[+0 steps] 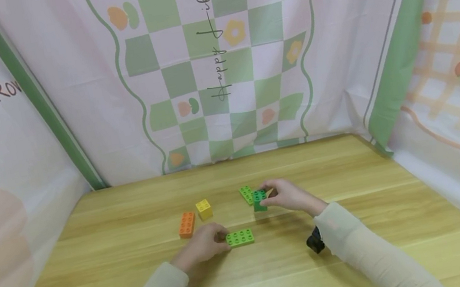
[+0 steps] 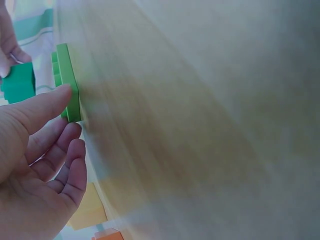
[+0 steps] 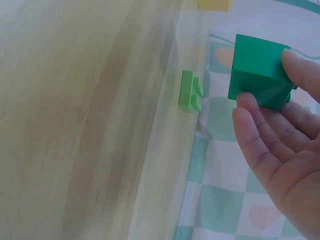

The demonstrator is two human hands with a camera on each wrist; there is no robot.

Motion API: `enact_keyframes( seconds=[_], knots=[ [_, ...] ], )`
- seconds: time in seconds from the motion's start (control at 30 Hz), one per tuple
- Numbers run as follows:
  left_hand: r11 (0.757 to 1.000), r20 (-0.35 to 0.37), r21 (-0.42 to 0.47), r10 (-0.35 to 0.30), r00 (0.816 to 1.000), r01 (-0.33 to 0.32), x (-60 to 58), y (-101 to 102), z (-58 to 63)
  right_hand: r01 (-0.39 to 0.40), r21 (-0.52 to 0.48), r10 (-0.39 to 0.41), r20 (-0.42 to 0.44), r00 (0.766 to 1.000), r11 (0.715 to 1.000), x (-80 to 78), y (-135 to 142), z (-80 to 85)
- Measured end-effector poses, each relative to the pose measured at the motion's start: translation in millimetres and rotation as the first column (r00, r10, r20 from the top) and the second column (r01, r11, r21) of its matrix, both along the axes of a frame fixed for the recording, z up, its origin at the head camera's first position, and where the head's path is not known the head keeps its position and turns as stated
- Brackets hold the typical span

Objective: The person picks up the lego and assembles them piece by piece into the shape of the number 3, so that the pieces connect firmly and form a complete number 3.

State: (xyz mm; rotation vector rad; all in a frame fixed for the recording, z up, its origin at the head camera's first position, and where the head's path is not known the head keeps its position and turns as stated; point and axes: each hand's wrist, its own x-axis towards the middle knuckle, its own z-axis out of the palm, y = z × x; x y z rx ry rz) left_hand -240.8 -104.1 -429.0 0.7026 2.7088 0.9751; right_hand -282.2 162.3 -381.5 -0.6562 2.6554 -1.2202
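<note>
A thin light green building brick (image 1: 240,238) with two rows of studs is pinched at its left end by my left hand (image 1: 205,243). In the left wrist view, the thumb and fingers grip that brick (image 2: 70,85) at one end, close to the table. My right hand (image 1: 289,195) pinches a dark green cube-shaped brick (image 1: 259,201), studs up. The right wrist view shows this dark green brick (image 3: 261,70) between thumb and fingertips, raised off the table. Just behind it in the head view lies another thin light green brick (image 1: 246,194), partly covered.
A yellow brick (image 1: 204,209) and an orange brick (image 1: 187,225) stand on the wooden table (image 1: 129,202), beyond my left hand. A patterned curtain (image 1: 218,130) hangs along the table's back edge. Dark wrist cameras (image 1: 315,241) sit under both sleeves.
</note>
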Motion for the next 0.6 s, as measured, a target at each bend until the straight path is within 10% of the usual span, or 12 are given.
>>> enact_keyframes(
  seconds=[0.6],
  knots=[
    [1.0,-0.02,-0.007,-0.008,1.0,0.008,0.2,0.3,0.2,-0.062,-0.022,0.062,-0.007,0.998,0.998,5.9,-4.9,0.1]
  ],
)
